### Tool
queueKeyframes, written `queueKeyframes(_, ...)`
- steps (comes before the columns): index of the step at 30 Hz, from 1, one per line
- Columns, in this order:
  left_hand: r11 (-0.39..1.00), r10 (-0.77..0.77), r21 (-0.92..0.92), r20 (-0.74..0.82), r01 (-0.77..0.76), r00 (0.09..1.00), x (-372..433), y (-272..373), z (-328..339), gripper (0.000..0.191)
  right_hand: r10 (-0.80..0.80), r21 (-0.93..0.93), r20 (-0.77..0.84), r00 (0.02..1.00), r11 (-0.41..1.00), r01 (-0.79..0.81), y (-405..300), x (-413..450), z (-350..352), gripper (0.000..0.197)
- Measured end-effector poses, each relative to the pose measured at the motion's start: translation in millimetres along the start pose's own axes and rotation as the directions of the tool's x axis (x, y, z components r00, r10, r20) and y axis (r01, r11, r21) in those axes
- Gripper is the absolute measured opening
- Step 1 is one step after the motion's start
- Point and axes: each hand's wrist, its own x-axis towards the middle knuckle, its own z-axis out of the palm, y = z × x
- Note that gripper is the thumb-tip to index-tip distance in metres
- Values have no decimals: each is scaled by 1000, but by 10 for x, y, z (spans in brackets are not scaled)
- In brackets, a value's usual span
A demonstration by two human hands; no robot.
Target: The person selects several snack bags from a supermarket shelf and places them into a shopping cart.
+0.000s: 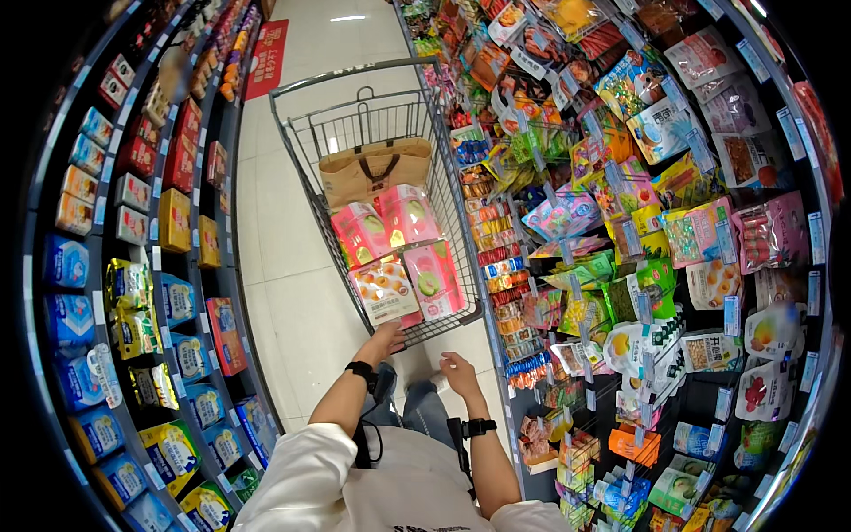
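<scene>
In front of me stands a grey wire shopping cart [457, 219], its handle bar at the far end. My left hand [382, 340] is at the cart's near rim, beside the lower edge of a white and pink snack pouch [385, 292]; whether it grips the rim is not clear. My right hand [460, 376] hangs right of the cart's near end, fingers loosely bent and holding nothing. Several pink packages with green fruit pictures [431, 279] lie in the basket. Behind them is a brown bag with dark handles [375, 171].
Shelves of boxed and bagged goods [176, 219] line the aisle's left side. On the right, hanging snack packets [611, 199] crowd close to the cart. Pale floor tiles [292, 319] run along the cart's left side, and a red floor sign [267, 60] lies farther ahead.
</scene>
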Motion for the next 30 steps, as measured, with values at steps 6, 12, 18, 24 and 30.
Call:
queueKeyframes(6, 828, -204, -551, -120, 106, 972, 854, -521, -98, 15, -49, 31, 6, 999, 998, 49, 199, -264, 19, 30)
queueKeyframes(12, 718, -225, -692, -125, 78, 966, 1246, -582, -32, 22, 7, 89, 35, 999, 996, -10, 328, -512, -33, 31)
queueKeyframes(18, 698, 8, -707, -153, -115, 988, 1591, -703, -181, 19, 47, 144, 53, 998, 988, -54, 339, -672, -99, 29)
queueKeyframes(24, 699, 237, -671, -108, -247, 965, 1039, -348, 153, 5, 21, 214, -41, 999, 977, -12, 283, -645, -374, 30)
queueKeyframes(30, 726, 254, -675, 92, -127, 963, -970, 409, 1120, 9, -95, 368, -122, 988, 920, 134, -135, -735, -1135, 40)
